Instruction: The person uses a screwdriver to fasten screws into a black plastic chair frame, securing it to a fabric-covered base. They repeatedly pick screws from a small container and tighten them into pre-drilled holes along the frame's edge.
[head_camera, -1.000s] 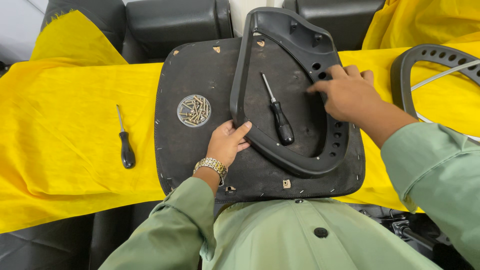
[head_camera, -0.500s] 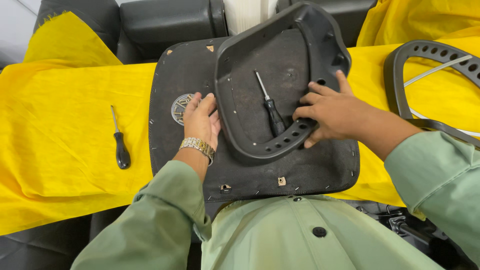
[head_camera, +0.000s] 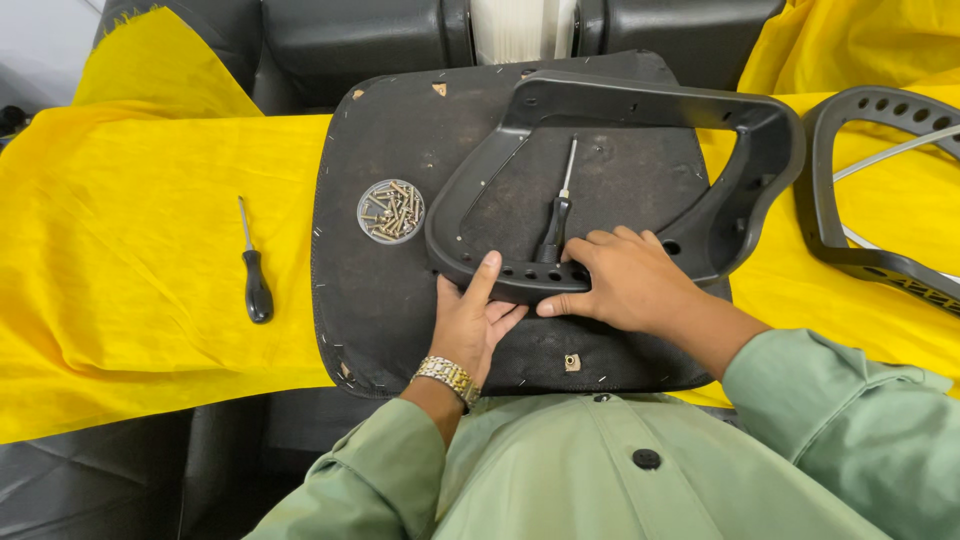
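Yellow cloth (head_camera: 150, 260) covers the counter under a black seat base (head_camera: 380, 300). Both hands, left (head_camera: 475, 320) and right (head_camera: 625, 280), clamp the armrest frame's (head_camera: 650, 100) near edge; tilting it could roll the screwdriver (head_camera: 553, 225) inside toward the screw dish (head_camera: 391, 211).

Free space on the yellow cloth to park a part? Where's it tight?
Widest bare patch: yellow cloth left of the black-handled screwdriver. A narrower strip lies between it and the black seat board.

Crowded: the board carries a round dish of screws, a black plastic armrest frame, a second screwdriver, and left hand and right hand.
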